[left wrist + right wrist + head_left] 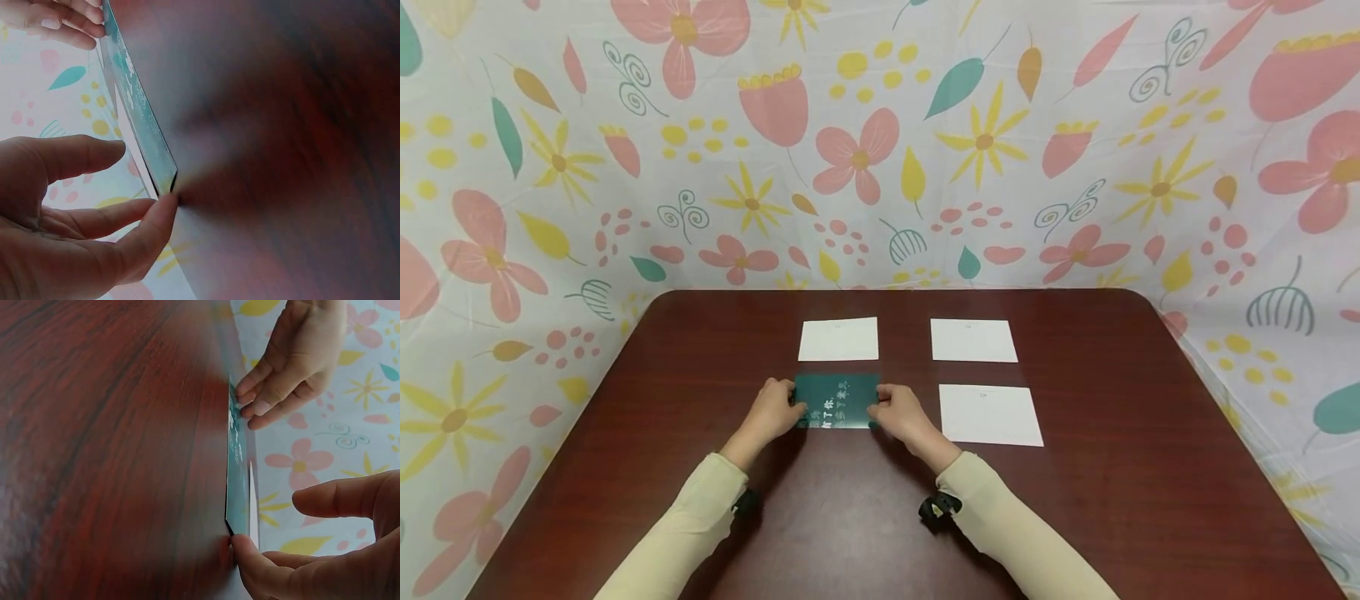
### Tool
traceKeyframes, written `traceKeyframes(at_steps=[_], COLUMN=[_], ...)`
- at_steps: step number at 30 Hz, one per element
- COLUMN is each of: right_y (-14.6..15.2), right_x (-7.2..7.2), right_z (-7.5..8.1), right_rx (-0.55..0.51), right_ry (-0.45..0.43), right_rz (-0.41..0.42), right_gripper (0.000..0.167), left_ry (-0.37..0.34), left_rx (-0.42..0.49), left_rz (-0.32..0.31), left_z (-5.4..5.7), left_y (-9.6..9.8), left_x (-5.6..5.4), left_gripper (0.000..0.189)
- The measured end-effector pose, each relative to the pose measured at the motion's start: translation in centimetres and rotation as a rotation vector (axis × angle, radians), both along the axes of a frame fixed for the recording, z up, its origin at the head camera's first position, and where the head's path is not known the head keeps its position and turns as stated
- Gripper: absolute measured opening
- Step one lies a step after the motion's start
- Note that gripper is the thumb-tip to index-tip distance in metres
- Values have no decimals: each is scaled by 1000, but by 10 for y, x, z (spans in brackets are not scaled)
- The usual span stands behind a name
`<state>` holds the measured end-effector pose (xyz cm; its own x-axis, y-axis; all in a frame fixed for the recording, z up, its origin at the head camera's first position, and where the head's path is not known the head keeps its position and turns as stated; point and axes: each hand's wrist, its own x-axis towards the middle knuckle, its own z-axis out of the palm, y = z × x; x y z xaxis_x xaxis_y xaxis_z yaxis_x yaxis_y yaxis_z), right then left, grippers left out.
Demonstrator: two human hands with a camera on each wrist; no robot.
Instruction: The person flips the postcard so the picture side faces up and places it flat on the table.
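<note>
A dark green card (837, 402) with white lettering lies on the table. At its left edge is my left hand (775, 408), a fingertip touching the near corner in the left wrist view. My right hand (906, 415) is at the opposite short edge, and one fingertip (244, 545) meets the card's corner. Both thumbs stand apart from the card in the wrist views. Around it lie three white cards: one behind it (838, 340), one at the back right (973, 341) and one to the right (989, 415), past my right hand.
A dark reddish-brown wooden table (850, 525) carries the cards. Behind and beside it hangs a white cloth (880, 225) printed with flowers and leaves. Black straps with a device (940, 510) sit on the wrists.
</note>
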<state>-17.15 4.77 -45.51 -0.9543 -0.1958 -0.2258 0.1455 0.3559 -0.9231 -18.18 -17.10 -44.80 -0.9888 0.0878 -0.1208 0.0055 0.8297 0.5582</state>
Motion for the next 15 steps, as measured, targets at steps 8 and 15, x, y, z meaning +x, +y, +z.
traceKeyframes(at_steps=[8, 15], right_y=[12, 38], right_x=[-3, -3], right_z=[4, 20], right_rx=[29, 93], right_ry=[100, 196], right_rz=[-13, -44], right_gripper=[52, 49], left_ry=[42, 129], left_rx=[48, 175], left_rz=[37, -17], left_z=[8, 23], left_y=[16, 51], left_x=[6, 12], left_gripper=[54, 51])
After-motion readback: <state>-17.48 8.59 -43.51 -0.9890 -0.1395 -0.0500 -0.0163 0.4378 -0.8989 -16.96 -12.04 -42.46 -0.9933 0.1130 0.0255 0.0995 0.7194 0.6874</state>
